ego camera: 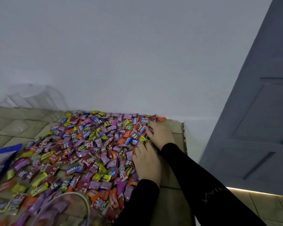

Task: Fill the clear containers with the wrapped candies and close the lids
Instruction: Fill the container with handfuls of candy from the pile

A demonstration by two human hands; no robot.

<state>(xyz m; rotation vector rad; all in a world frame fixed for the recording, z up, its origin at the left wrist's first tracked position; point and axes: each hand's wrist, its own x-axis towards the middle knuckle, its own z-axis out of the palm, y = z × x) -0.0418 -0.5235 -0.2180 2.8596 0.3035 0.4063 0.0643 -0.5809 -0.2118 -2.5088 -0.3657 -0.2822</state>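
Nearest us, the clear round plastic container (69, 207) sits open-mouthed, down and left of both hands. Our left hand (146, 162) and right hand (160, 136) curl into the right edge of the wrapped candies (88, 144); the left is closer to it.

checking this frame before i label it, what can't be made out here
- Head view: fingertips of the left hand and right hand are buried in the colourful wrapped candies, so any grasp is hidden.
- Clear round plastic container: cut off by the bottom edge, blurred; lid and fill unreadable.
- Blue and white plastic bag: cut by the left edge, print blurred.
- Clear containers by the wall: faint, count unclear.
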